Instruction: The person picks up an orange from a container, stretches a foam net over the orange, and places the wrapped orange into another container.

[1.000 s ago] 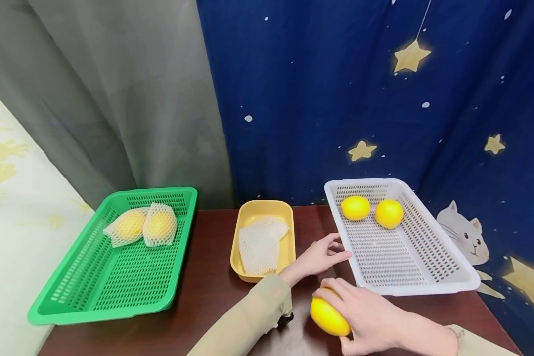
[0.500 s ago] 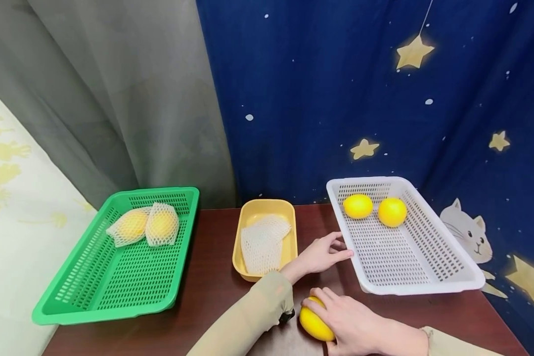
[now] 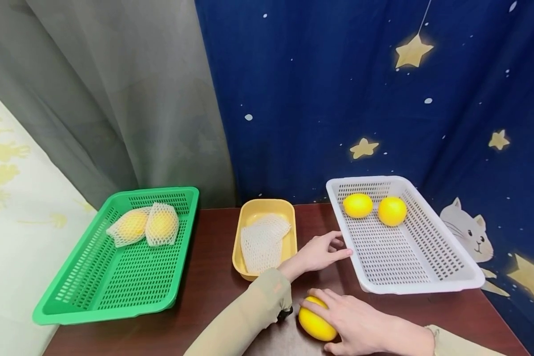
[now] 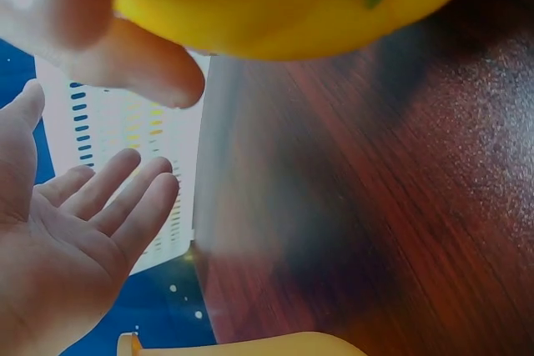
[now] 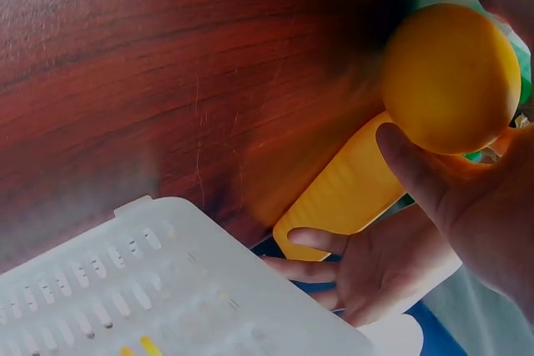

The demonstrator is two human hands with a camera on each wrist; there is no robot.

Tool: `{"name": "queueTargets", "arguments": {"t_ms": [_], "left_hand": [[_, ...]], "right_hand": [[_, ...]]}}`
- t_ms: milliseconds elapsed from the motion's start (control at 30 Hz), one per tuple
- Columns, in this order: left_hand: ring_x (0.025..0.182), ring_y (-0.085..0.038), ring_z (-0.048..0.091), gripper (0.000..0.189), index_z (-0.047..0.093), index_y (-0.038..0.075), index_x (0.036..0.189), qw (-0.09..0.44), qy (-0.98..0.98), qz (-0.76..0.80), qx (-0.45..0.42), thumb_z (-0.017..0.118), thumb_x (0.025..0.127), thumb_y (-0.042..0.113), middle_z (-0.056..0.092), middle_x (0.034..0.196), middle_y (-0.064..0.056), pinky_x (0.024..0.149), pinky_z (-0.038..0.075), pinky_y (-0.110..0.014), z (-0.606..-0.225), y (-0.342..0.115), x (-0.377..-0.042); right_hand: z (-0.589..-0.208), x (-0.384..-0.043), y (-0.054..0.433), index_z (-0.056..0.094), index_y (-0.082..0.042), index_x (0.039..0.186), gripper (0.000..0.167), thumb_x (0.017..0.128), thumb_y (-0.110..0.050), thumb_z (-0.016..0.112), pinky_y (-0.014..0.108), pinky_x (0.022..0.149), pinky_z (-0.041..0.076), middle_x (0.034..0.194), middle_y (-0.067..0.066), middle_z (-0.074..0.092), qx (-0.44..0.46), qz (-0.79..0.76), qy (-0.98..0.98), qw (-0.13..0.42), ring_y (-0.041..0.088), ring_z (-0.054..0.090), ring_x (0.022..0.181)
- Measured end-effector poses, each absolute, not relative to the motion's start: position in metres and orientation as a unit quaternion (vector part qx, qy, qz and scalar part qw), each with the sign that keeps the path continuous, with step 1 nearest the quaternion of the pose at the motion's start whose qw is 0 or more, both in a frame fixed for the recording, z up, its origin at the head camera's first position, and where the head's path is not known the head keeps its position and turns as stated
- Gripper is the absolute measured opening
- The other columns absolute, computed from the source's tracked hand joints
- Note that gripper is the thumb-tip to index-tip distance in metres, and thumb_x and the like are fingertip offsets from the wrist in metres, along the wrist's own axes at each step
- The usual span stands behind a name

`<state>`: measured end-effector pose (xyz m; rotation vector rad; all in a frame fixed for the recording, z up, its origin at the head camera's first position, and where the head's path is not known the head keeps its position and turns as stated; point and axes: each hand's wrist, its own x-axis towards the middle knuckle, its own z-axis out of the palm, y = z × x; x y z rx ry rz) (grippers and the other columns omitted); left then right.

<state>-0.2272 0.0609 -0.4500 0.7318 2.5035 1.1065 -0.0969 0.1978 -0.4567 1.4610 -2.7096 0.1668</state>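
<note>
In the head view my right hand [image 3: 360,322] holds a yellow lemon [image 3: 317,320] low over the front of the table, fingers across its top and thumb at its near side. The right wrist view shows the lemon [image 5: 450,77] between thumb and fingers. A green star-shaped mark is visible on the lemon [image 4: 275,18] in the left wrist view. My left hand [image 3: 319,253] is stretched out with loose fingers, fingertips at the left rim of the white basket [image 3: 344,232], and grips nothing. Two more lemons [image 3: 358,205] lie in that basket.
A yellow tray [image 3: 237,257] in the middle contains white foam netting [image 3: 263,242]. To the left, a green basket [image 3: 173,291] holds two net-covered lemons [image 3: 162,225]. Dark wooden table [image 3: 209,257] lies between the containers; curtains [image 3: 285,109] hang behind.
My right hand has carried the lemon a little left, then stayed nearly still over the last half second. The left hand has kept its place by the white basket.
</note>
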Motion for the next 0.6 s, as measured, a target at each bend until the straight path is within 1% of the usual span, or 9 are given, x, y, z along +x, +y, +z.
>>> {"name": "queueTargets", "arguments": {"t_ms": [100, 200, 300, 400, 500, 600], "left_hand": [[0.113, -0.01, 0.075, 0.063, 0.053, 0.02, 0.152, 0.147, 0.876, 0.381, 0.258, 0.065, 0.101, 0.053, 0.074, 0.135, -0.002, 0.099, 0.057, -0.021, -0.448, 0.059, -0.226], [0.116, -0.014, 0.074, 0.063, 0.053, 0.018, 0.153, 0.135, 0.879, 0.377, 0.257, 0.063, 0.102, 0.053, 0.073, 0.136, -0.004, 0.099, 0.058, -0.024, -0.444, 0.053, -0.224], [0.12, -0.018, 0.073, 0.062, 0.053, 0.015, 0.153, 0.115, 0.879, 0.388, 0.251, 0.063, 0.103, 0.051, 0.073, 0.138, -0.006, 0.101, 0.059, -0.027, -0.438, 0.042, -0.221], [0.122, -0.022, 0.072, 0.059, 0.054, 0.014, 0.152, 0.083, 0.872, 0.415, 0.244, 0.062, 0.104, 0.048, 0.072, 0.139, -0.008, 0.104, 0.059, -0.031, -0.433, 0.027, -0.216], [0.125, -0.028, 0.071, 0.055, 0.056, 0.012, 0.15, 0.049, 0.855, 0.46, 0.236, 0.063, 0.104, 0.042, 0.07, 0.14, -0.01, 0.107, 0.059, -0.041, -0.426, 0.007, -0.21], [0.127, -0.03, 0.069, 0.051, 0.058, 0.012, 0.148, 0.012, 0.841, 0.494, 0.219, 0.064, 0.105, 0.038, 0.07, 0.141, -0.011, 0.107, 0.058, -0.047, -0.42, -0.015, -0.203]], "right_hand": [[-0.458, -0.096, 0.198, 0.045, -0.02, 0.156, 0.091, 0.081, -0.054, 0.083, 0.036, 0.087, 0.062, 0.149, 0.006, 0.056, 0.473, 0.053, -0.879, 0.033, 0.018, 0.06, 0.127], [-0.458, -0.096, 0.198, 0.043, -0.019, 0.158, 0.092, 0.082, -0.055, 0.081, 0.038, 0.091, 0.062, 0.152, 0.007, 0.055, 0.473, 0.054, -0.879, 0.038, 0.019, 0.059, 0.13], [-0.457, -0.096, 0.198, 0.042, -0.02, 0.159, 0.092, 0.085, -0.062, 0.077, 0.039, 0.094, 0.061, 0.155, 0.007, 0.054, 0.469, 0.058, -0.88, 0.046, 0.019, 0.059, 0.133], [-0.454, -0.096, 0.196, 0.04, -0.023, 0.161, 0.093, 0.086, -0.068, 0.073, 0.042, 0.096, 0.061, 0.158, 0.006, 0.052, 0.45, 0.081, -0.888, 0.044, 0.019, 0.058, 0.137], [-0.448, -0.1, 0.193, 0.039, -0.027, 0.161, 0.094, 0.085, -0.07, 0.073, 0.046, 0.098, 0.061, 0.16, 0.005, 0.051, 0.419, 0.117, -0.9, 0.035, 0.019, 0.058, 0.137], [-0.442, -0.105, 0.19, 0.04, -0.031, 0.161, 0.092, 0.086, -0.071, 0.072, 0.046, 0.1, 0.061, 0.161, 0.004, 0.05, 0.391, 0.146, -0.908, 0.043, 0.019, 0.06, 0.137]]}}
